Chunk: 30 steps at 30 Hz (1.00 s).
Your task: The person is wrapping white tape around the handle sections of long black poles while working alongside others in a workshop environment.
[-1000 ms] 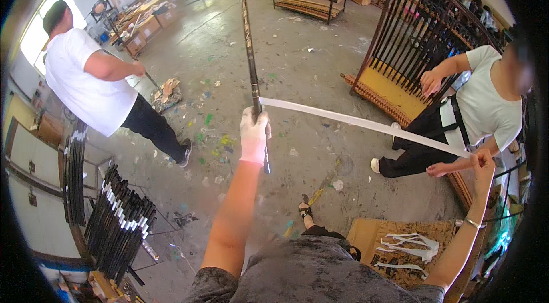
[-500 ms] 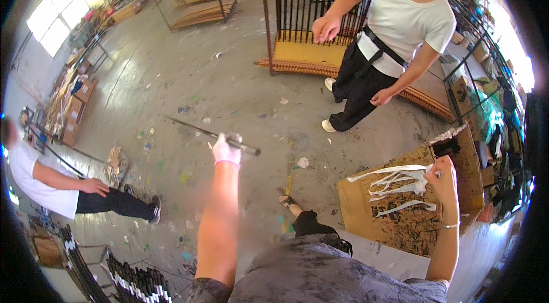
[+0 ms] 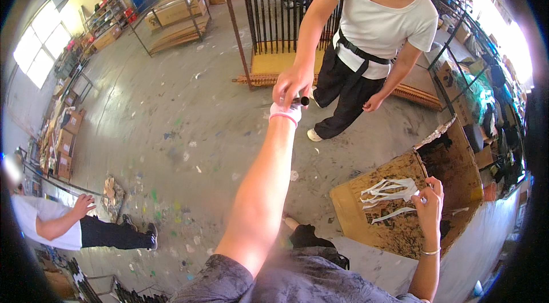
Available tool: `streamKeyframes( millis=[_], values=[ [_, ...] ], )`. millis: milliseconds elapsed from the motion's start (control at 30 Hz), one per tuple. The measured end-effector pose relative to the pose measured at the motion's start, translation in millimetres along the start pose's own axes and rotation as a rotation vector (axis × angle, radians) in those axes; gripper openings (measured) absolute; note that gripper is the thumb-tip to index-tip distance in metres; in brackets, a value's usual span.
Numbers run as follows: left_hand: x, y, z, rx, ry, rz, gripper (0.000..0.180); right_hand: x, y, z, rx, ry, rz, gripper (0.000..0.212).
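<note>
My left hand (image 3: 285, 112), in a pale glove with a pink cuff, is stretched far forward and closed around a dark rod (image 3: 304, 101). Only the rod's round end and a short piece show. A co-worker's hand (image 3: 293, 83) meets mine there, its fingers over the rod; whether it grips the rod I cannot tell. At the right, my bare right hand (image 3: 430, 200) pinches a bunch of thin white strips (image 3: 394, 190) between thumb and fingers. They trail leftward in front of a stained cardboard box (image 3: 349, 200).
The co-worker in a white top (image 3: 389, 23) stands ahead, before a rack of upright black rods (image 3: 269, 11). At the left edge is another person (image 3: 57, 223). Cluttered shelving (image 3: 474, 80) lines the right side; cardboard boxes (image 3: 68, 143) stand along the left wall.
My left hand has moved forward and right with the rod, up to the co-worker's reaching hand. My right hand is slightly lower and further left, still with the white strips.
</note>
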State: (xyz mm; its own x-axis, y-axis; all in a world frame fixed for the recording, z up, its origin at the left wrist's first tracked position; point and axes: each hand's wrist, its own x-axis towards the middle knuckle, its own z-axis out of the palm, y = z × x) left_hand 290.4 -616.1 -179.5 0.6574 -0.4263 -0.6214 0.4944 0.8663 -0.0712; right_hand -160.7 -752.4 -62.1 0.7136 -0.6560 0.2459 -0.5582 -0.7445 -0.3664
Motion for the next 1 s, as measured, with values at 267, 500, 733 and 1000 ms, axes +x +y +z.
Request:
streamKeyframes(
  millis=[267,500,733,1000],
  values=[
    [26.1,-1.5,22.2,0.058,-0.085,-0.166,0.033,24.4,28.3,13.7,-0.198,0.129,-0.042,0.02],
    [-48.0,0.1,22.0,0.159,-0.014,-0.005,0.032,63.0,56.8,17.5,-0.278,0.129,0.034,0.031],
    [-126.2,98.9,-132.3,0.568,-0.034,0.006,0.02,77.8,52.7,-0.2,-0.323,0.018,0.077,0.041],
    [-305.9,209.0,-431.0,1.082,0.225,0.383,0.031,97.9,-26.6,21.0,0.278,0.216,-0.293,0.025]
  ],
)
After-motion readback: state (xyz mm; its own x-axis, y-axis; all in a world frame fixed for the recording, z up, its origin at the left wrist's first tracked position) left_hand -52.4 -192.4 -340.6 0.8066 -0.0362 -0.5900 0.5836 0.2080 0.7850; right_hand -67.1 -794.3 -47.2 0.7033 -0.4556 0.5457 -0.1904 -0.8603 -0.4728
